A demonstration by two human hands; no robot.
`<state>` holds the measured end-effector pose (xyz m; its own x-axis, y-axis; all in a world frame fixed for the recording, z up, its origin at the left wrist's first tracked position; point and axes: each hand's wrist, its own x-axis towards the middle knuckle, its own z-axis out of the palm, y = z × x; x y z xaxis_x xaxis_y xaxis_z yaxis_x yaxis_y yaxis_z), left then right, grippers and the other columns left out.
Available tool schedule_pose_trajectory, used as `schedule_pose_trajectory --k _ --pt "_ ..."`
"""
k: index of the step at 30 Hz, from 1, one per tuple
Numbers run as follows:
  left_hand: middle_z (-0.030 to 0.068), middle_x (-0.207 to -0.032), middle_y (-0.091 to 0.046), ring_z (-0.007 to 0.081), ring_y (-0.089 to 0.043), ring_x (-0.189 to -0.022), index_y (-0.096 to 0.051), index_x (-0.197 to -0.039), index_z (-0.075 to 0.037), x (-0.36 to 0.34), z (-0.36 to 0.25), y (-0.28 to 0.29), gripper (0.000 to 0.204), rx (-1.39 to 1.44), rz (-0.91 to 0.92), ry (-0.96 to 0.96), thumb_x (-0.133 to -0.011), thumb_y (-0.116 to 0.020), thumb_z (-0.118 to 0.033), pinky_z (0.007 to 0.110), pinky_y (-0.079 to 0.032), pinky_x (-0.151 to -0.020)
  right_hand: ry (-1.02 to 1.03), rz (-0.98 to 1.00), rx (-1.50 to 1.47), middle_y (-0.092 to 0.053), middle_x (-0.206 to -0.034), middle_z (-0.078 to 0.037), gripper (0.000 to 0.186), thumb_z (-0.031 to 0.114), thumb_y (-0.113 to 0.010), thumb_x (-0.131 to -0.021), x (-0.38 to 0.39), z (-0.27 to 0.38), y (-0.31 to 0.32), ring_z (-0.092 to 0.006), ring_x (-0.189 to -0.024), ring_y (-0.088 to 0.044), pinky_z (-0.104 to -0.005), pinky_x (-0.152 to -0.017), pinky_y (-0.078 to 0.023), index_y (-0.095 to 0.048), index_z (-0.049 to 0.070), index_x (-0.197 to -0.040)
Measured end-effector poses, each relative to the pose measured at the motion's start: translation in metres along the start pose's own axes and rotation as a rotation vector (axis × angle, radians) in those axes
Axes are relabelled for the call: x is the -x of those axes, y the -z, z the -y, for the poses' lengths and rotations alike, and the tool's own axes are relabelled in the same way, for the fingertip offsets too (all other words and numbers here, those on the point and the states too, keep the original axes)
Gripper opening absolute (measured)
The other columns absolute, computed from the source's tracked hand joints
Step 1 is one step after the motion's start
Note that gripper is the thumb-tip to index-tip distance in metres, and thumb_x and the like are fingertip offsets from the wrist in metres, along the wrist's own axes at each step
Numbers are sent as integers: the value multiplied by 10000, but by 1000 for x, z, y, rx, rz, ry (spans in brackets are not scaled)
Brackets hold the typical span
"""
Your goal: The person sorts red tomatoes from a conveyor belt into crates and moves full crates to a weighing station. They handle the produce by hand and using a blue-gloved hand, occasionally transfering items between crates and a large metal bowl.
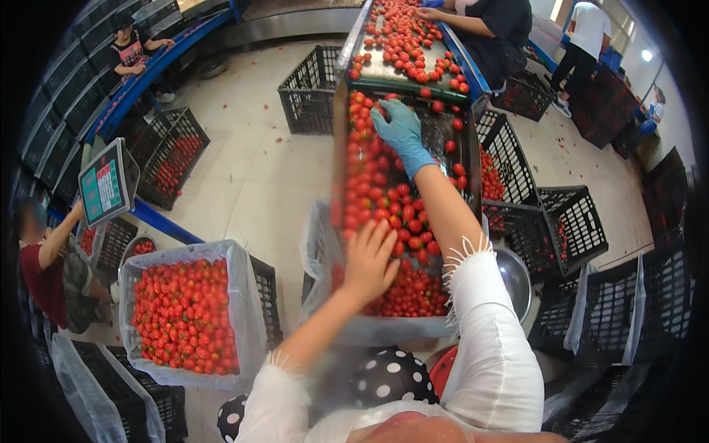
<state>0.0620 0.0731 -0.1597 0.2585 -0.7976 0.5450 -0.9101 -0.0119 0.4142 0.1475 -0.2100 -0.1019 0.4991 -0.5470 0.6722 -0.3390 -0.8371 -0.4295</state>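
Red cherry tomatoes (379,166) cover the left part of a dark sloping chute (442,133) in front of me. My right hand (402,133), in a blue-green glove, reaches to the chute's upper part. Its fingers are apart and bent over the tomatoes, none clearly gripped. Bare and lower down, my left hand (369,257) lies palm down against the tomatoes at the chute's lower end, fingers outstretched. Below it, a crate lined with clear plastic (319,244) holds more tomatoes. What lies under both palms is hidden.
A conveyor belt (384,70) carrying tomatoes joins the chute's far end. A full lined crate (247,295) stands to my left, near a screen (103,184). Black crates (310,96) and a metal bowl (515,280) flank the chute. Other people work around the room.
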Motion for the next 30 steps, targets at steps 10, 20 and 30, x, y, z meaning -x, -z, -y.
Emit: schedule_pose_trajectory --k 10,20,30 --pt "144 -1006 -579 286 -560 -920 -584 -953 11 49 -12 -28 208 407 -227 450 -749 -549 1 356 -444 -836 22 361 268 -438 -1244 -110 561 494 -498 -780 12 29 -11 -378 -1180 -363 -592 -941 -286 -431 178 -1238" --pt "143 -1015 -618 289 -574 -980 -548 -1085 -45 91 -19 -44 316 332 377 866 -796 -537 -171 338 -425 -843 279 517 110 -495 -1170 -69 491 473 -563 -770 170 61 97 -309 -1127 -423 -525 -930 -305 -521 232 -1196" --pt "138 -862 -650 309 -620 -797 -623 -1056 -167 138 -28 -34 351 -18 757 140 -713 -567 -211 425 -473 -718 395 442 155 -463 -1178 -67 335 279 -633 -734 299 77 165 -307 -1053 -467 -514 -870 -369 -568 170 -1044"
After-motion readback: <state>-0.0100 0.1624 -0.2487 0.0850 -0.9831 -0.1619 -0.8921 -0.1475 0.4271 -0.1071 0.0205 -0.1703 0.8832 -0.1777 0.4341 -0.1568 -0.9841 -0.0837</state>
